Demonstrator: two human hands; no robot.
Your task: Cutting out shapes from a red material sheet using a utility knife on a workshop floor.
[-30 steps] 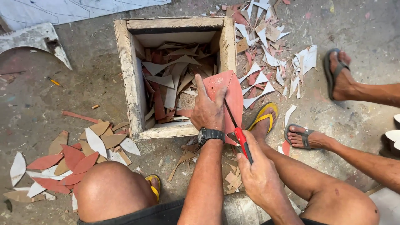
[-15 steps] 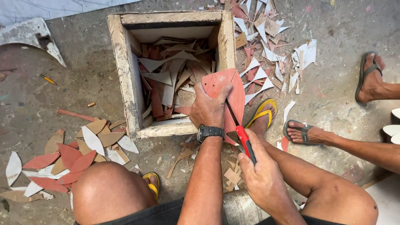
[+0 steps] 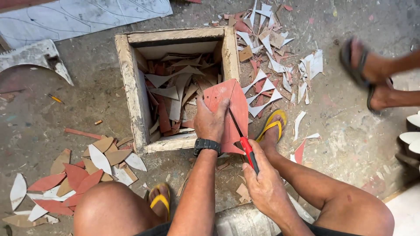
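My left hand (image 3: 211, 122), with a black watch on the wrist, presses a flat red sheet piece (image 3: 234, 105) against the corner of a wooden box (image 3: 131, 91). My right hand (image 3: 262, 183) grips a red-handled cutter (image 3: 247, 150) whose thin blade lies on the red piece. The box holds several red and white offcuts (image 3: 175, 91).
Leaf-shaped red, tan and white cut pieces (image 3: 78, 175) lie on the floor at the left. More scraps (image 3: 271, 57) are scattered beyond the box at the right. Another person's sandalled feet (image 3: 372, 74) are at the far right. My own feet wear yellow sandals (image 3: 273, 124).
The other person's foot at the right has lifted and moved, now blurred. My hands stay on the red piece with the cutter; the blade has barely shifted.
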